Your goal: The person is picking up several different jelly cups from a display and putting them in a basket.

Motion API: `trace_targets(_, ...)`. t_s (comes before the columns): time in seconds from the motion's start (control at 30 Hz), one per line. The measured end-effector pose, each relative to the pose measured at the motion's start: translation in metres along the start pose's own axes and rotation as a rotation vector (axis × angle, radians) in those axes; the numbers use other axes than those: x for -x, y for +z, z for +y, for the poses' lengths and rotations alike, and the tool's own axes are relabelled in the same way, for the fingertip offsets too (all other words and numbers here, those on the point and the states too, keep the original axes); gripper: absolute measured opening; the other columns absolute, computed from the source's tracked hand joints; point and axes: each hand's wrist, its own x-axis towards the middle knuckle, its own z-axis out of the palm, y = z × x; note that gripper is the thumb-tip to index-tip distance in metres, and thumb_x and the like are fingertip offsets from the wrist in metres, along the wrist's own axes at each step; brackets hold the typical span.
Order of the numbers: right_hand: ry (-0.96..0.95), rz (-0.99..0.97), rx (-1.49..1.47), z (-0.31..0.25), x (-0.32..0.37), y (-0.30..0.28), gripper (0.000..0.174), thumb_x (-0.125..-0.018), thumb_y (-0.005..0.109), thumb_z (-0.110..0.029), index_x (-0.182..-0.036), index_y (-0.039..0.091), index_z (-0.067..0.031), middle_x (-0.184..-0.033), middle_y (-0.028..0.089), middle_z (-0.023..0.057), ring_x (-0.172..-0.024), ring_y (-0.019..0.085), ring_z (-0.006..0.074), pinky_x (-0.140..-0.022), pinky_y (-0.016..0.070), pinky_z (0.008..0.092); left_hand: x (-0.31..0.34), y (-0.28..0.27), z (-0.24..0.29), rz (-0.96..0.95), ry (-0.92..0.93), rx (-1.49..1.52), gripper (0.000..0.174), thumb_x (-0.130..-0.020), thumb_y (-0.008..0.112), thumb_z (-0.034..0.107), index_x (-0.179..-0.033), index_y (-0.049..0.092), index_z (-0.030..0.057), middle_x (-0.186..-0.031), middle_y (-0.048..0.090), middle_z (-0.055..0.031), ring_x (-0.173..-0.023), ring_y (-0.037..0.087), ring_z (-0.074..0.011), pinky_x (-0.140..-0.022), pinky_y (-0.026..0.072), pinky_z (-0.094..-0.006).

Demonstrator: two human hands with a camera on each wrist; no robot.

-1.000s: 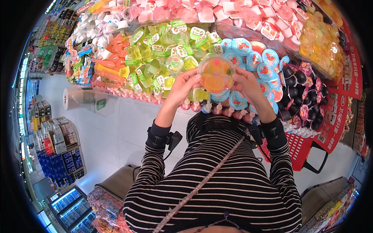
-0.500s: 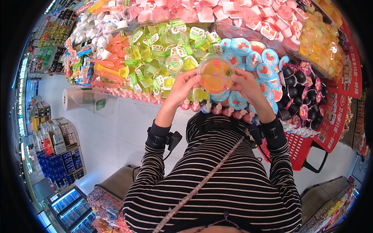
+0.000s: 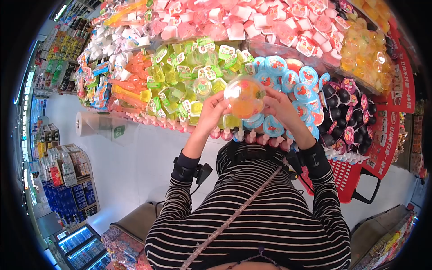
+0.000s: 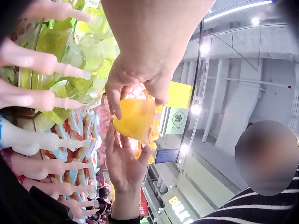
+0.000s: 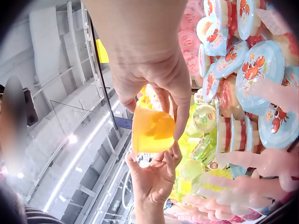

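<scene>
Orange cup [image 3: 244, 96] sits btwn both hands, held up in front of the torso, no hand clearly nearer: L hand [image 3: 213, 110] pinches its L side, R hand [image 3: 281, 110] pinches its R side, fingers + thumb curled on it in both wrist views. Key relation: broad round face turned back twd the wearer, narrower base pointing away twd the display; squat shape, so its axis runs roughly fwd from the body, across the line joining the hands. Glare on the face, so label can't be read. Nothing seen btwn fingers & cup, but the piled stock lies right behind/below, limiting room fwd & down. Nearest is the row of pink bottle-shaped packs [image 3: 252, 136] on the front edge, below the cup; then green packs [image 3: 184, 72] beyond L hand, blue-lidded cups [image 3: 308, 77] w/ crab pics just beside R hand, black packs [image 3: 333, 101] further R. Red basket [image 3: 339, 173] is low R, bag roll [image 3: 81, 124] well apart on the L. Farther back: pink tubs [image 3: 288, 31], yellow-orange tubs [image 3: 360, 58] at far R.
</scene>
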Motion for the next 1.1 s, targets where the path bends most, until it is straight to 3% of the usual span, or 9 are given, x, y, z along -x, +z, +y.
trace_targets(0.13, 0.023, 0.008, -0.085, -0.007, -0.004, 0.003, 0.037, -0.093, 0.047, -0.02, -0.125, 0.046, -0.0023, -0.116, 0.055, 0.0073, -0.1, 0.057, 0.016, -0.077, 0.0507, 0.0294, -0.002, -0.007, -0.004, -0.022, 0.081, 0.006, 0.043, -0.087, 0.054, 0.018, -0.123, 0.047, -0.0048, -0.109, 0.059, -0.0097, -0.095, 0.058, -0.0133, -0.08, 0.0493, -0.0267)
trace_targets(0.2, -0.055, -0.015, -0.094, -0.003, -0.018, -0.006, 0.037, -0.095, 0.045, -0.026, -0.124, 0.047, -0.0028, -0.115, 0.055, 0.0077, -0.099, 0.057, 0.0165, -0.074, 0.0506, 0.0291, -0.011, -0.007, 0.004, -0.043, 0.105, 0.017, 0.048, -0.085, 0.059, 0.02, -0.124, 0.046, -0.0046, -0.114, 0.058, -0.0107, -0.101, 0.057, -0.0151, -0.085, 0.0474, -0.0282)
trace_targets(0.27, 0.042, -0.011, -0.095, -0.001, -0.017, -0.004, 0.037, -0.095, 0.044, -0.029, -0.122, 0.049, -0.0033, -0.113, 0.056, 0.0072, -0.098, 0.058, 0.0163, -0.073, 0.0515, 0.0294, -0.004, -0.006, -0.002, -0.033, 0.134, 0.047, 0.053, -0.083, 0.063, 0.02, -0.126, 0.044, -0.0047, -0.118, 0.055, -0.0116, -0.108, 0.054, -0.0175, -0.092, 0.0434, -0.0309)
trace_targets(0.43, 0.121, 0.057, 0.189, -0.013, -0.015, 0.002, 0.038, -0.095, 0.043, -0.033, -0.117, 0.051, -0.0026, -0.11, 0.057, 0.0065, -0.094, 0.06, 0.0163, -0.07, 0.0544, 0.0313, -0.007, -0.002, 0.002, -0.127, 0.212, -0.055, 0.063, -0.077, 0.068, 0.016, -0.129, 0.04, -0.0041, -0.129, 0.046, -0.0124, -0.12, 0.044, -0.0187, -0.101, 0.0338, -0.0321)
trace_targets(0.6, 0.256, -0.093, -0.159, -0.018, -0.018, 0.005, 0.041, -0.094, 0.043, -0.035, -0.115, 0.051, -0.001, -0.107, 0.058, 0.0081, -0.095, 0.06, 0.0157, -0.072, 0.0555, 0.0338, -0.016, -0.001, 0.01, -0.167, 0.286, -0.082, 0.062, -0.076, 0.066, 0.009, -0.13, 0.039, -0.0037, -0.13, 0.045, -0.0106, -0.119, 0.043, -0.0186, -0.101, 0.0333, -0.0321)
trace_targets(0.67, 0.266, -0.133, -0.134, -0.01, -0.014, 0.002, 0.041, -0.094, 0.044, -0.035, -0.115, 0.051, -0.0014, -0.106, 0.059, 0.0072, -0.092, 0.061, 0.0145, -0.07, 0.0552, 0.0322, -0.001, 0.0, 0.003, -0.144, 0.247, -0.14, 0.073, -0.074, 0.073, 0.031, -0.129, 0.04, -0.0049, -0.127, 0.048, -0.0115, -0.12, 0.044, -0.0219, -0.102, 0.0326, -0.0357)
trace_targets(0.73, 0.251, -0.17, -0.092, -0.012, -0.019, -0.005, 0.041, -0.093, 0.045, -0.036, -0.115, 0.052, -0.0018, -0.105, 0.059, 0.0064, -0.09, 0.061, 0.0132, -0.068, 0.055, 0.0306, 0.0, -0.002, 0.004, -0.178, 0.202, -0.084, 0.072, -0.074, 0.073, 0.024, -0.13, 0.038, -0.0048, -0.129, 0.046, -0.011, -0.122, 0.042, -0.0222, -0.102, 0.0322, -0.0363)
trace_targets(0.8, 0.163, -0.193, -0.056, -0.004, -0.023, -0.007, 0.043, -0.092, 0.047, -0.039, -0.115, 0.053, -0.003, -0.102, 0.059, 0.0044, -0.083, 0.06, 0.0105, -0.063, 0.053, 0.0258, -0.001, -0.005, 0.003, -0.262, 0.238, -0.1, 0.065, -0.07, 0.062, -0.006, -0.131, 0.039, 0.0001, -0.133, 0.04, -0.0089, -0.123, 0.038, -0.0191, -0.093, 0.0455, -0.0337)
trace_targets(1.1, 0.292, -0.287, 0.354, -0.03, -0.018, -0.007, 0.047, -0.087, 0.054, -0.046, -0.108, 0.058, -0.004, -0.089, 0.059, 0.0006, -0.077, 0.056, 0.0071, -0.063, 0.0499, 0.0244, 0.006, -0.002, 0.015, -0.276, 0.225, -0.213, 0.07, -0.066, 0.066, -0.005, -0.131, 0.042, 0.0029, -0.132, 0.038, -0.009, -0.123, 0.04, -0.02, -0.092, 0.0478, -0.0361)
